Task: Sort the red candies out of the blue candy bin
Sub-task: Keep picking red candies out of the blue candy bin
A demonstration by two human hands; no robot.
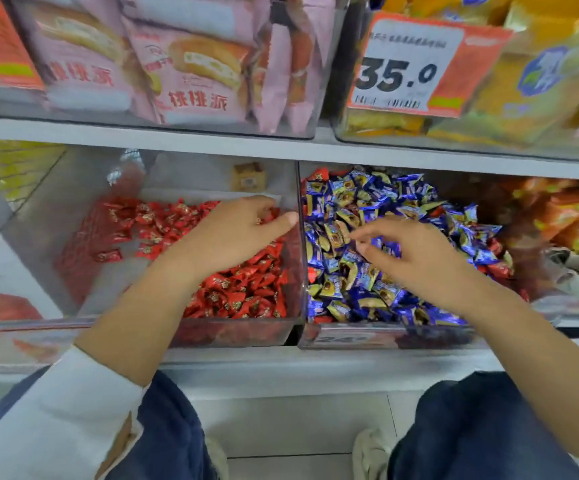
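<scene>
Both hands: left (236,233) curled among red candies (246,292), right (416,258) loosely open over blue bin (385,336).

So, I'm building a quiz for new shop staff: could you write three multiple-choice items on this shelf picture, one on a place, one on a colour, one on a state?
1. Where is the left hand?
A. over the red candy bin
B. on the top shelf
C. in a pocket

2. What colour are most wrappers in the bin under the right hand?
A. green
B. blue
C. white

3. What is left in the blue candy bin?
A. nothing red
B. a few red candies
C. only red candies

Key: 1 A, it hangs above the red candy bin. 2 B, blue candies fill it. 3 B, red candies show at its edges.
</scene>
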